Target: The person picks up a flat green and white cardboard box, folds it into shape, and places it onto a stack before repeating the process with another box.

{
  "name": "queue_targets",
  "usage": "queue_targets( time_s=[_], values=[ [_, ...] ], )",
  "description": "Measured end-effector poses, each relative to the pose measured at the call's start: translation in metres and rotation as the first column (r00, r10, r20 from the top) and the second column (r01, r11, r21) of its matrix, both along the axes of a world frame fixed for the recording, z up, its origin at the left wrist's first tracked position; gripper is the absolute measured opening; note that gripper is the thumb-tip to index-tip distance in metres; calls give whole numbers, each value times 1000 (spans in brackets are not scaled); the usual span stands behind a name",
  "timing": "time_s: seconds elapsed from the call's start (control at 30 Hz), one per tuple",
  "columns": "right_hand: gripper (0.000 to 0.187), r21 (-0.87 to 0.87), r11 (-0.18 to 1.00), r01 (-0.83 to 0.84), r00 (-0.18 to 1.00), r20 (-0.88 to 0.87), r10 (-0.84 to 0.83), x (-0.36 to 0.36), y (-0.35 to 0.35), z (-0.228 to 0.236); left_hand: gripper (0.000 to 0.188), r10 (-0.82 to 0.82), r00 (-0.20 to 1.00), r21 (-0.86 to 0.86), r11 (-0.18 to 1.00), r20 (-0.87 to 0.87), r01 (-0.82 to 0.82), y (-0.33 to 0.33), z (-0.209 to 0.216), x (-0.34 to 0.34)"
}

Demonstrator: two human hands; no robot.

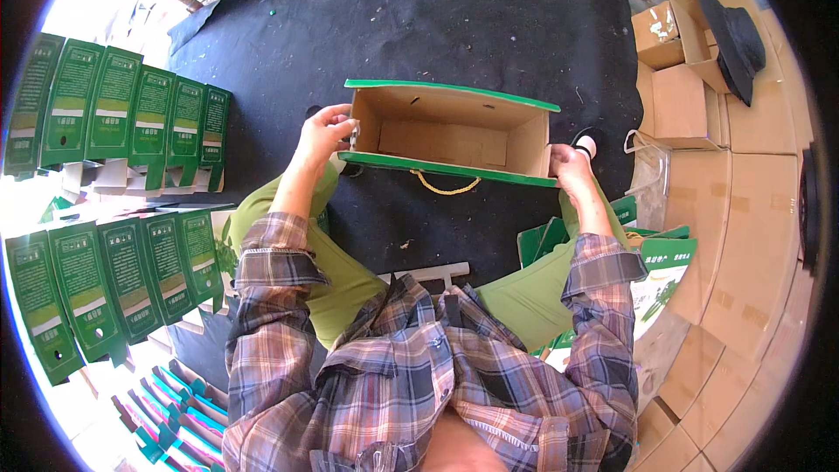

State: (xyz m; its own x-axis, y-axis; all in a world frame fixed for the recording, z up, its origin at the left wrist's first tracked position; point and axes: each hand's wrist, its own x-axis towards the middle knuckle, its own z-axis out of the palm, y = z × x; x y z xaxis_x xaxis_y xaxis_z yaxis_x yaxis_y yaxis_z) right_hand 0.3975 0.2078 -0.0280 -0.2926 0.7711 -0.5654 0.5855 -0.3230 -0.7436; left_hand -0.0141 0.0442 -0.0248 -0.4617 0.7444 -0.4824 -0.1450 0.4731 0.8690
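Open rectangular green cardboard box, brown inside, yellow rope handle: over black floor sheet, between its left and right edges; contact with sheet cannot be told. Left hand: grip clamped on box's left end. Right hand: grip clamped on right end. Upright green printed cartons line sheet's left edge.

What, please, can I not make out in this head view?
In the head view:
Rope-handled green box: its underside, hidden by its own cardboard bottom.
Green cartons at left: their fine print, too small.
Round black object at right: its outer part, cut off by the fisheye rim.
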Motion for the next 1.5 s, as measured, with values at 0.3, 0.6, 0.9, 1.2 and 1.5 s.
queue_targets(
  time_s=[0.3,0.6,0.9,1.2,1.5],
  values=[
    [32,81,995,62,955,-294,-36,-3,6,-2,59,-292,948,-53,956,-128,287,1,5,4],
    [51,-74,997,-27,932,-363,-2,-5,8,2,84,-536,807,-89,842,-248,532,-7,-9,-13],
    [45,220,975,-10,988,-147,43,-13,-1,4,57,-411,684,-224,910,-603,349,14,-7,16],
    [85,580,538,-612,781,550,297,-37,-47,11,45,-276,272,-199,940,-922,278,12,-19,49],
    [87,575,514,-636,753,608,250,-41,-46,1,76,-452,112,-352,805,-885,477,5,-5,75]
  ],
)
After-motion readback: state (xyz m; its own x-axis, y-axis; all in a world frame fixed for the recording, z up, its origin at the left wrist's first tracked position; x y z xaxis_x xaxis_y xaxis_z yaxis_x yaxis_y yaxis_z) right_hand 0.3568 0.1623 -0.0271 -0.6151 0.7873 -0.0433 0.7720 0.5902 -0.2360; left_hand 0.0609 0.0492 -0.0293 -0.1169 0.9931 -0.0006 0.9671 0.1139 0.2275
